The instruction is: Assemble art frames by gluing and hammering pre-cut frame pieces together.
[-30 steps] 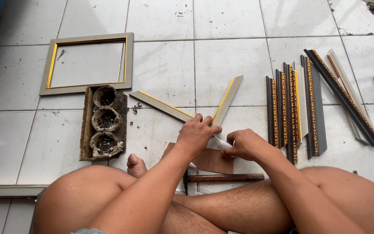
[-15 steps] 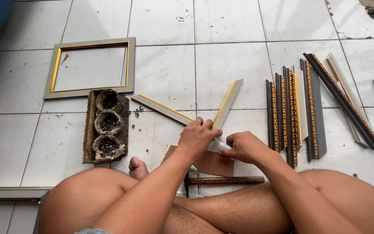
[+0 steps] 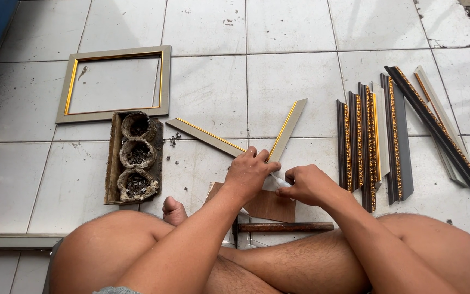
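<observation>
I sit cross-legged on a tiled floor. My left hand [image 3: 250, 174] presses down on the corner where two grey-and-gold frame mouldings meet in a V: one piece [image 3: 205, 136] runs to the upper left, the other [image 3: 289, 128] to the upper right. My right hand [image 3: 307, 184] is closed beside it, pinching a small white thing at the joint; I cannot tell what it is. The corner rests over a brown board [image 3: 270, 206]. A hammer with a wooden handle [image 3: 286, 227] lies just in front of my legs.
A finished grey-and-gold frame [image 3: 112, 84] lies at the upper left. Below it stands a wooden tray [image 3: 112, 163] with three round cups of small nails. Several dark gold-trimmed moulding pieces [image 3: 373, 141] lie in a row at the right, more strips [image 3: 436, 122] beyond.
Both hands stay on the V-shaped corner joint with only small shifts. The view has drifted slightly, so the floor things sit a little lower in the picture.
</observation>
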